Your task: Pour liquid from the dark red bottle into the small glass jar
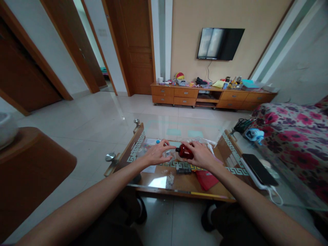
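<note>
A dark red-brown bottle [185,151] with a black neck end lies on its side in my right hand [201,153], above the glass table. Its neck points left. My left hand [158,153] is open just left of that neck, index finger stretched toward the black end and thumb held apart below. Whether the fingertip touches the bottle I cannot tell. Close behind the left hand shows a small blue cap [158,141]; what it sits on is mostly hidden.
Under the glass, the shelf of the coffee table [151,176] bears a red packet [207,180], a dark flat box [183,168] and clear plastic. At right lie a phone [260,169] with a white cable and a blue-white figure [255,135]. A flowered sofa [294,119] stands beyond.
</note>
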`<control>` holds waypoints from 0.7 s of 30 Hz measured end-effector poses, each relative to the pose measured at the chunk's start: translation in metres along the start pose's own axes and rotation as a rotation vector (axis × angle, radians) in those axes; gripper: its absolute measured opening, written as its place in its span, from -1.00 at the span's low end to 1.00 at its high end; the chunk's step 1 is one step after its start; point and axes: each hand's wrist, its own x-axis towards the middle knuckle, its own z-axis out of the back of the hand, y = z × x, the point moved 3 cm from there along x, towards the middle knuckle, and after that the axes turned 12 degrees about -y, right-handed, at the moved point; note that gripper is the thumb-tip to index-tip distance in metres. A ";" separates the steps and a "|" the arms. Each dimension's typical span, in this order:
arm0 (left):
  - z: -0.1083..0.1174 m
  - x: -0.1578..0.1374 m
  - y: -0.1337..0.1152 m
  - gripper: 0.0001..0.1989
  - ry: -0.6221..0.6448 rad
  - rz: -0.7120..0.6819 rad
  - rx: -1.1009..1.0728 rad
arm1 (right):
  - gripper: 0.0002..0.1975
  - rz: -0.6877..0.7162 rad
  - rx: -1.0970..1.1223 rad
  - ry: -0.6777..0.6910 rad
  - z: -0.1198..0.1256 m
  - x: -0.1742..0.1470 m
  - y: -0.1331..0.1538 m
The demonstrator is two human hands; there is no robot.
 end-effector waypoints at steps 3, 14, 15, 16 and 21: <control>0.000 0.000 -0.001 -0.44 0.004 -0.001 0.005 | -0.17 0.010 -0.008 0.002 0.000 0.001 0.000; -0.008 0.000 -0.002 -0.47 -0.020 -0.002 -0.042 | -0.18 -0.007 -0.020 0.028 0.001 0.000 -0.001; -0.008 0.000 -0.002 -0.47 -0.025 -0.004 -0.052 | -0.18 -0.006 -0.020 0.024 0.001 0.000 -0.002; -0.008 0.000 -0.002 -0.47 -0.029 -0.006 -0.063 | -0.18 -0.005 -0.020 0.021 0.002 0.000 -0.002; -0.008 0.000 -0.001 -0.47 -0.042 -0.002 -0.096 | -0.18 0.002 -0.013 0.008 0.003 0.001 -0.002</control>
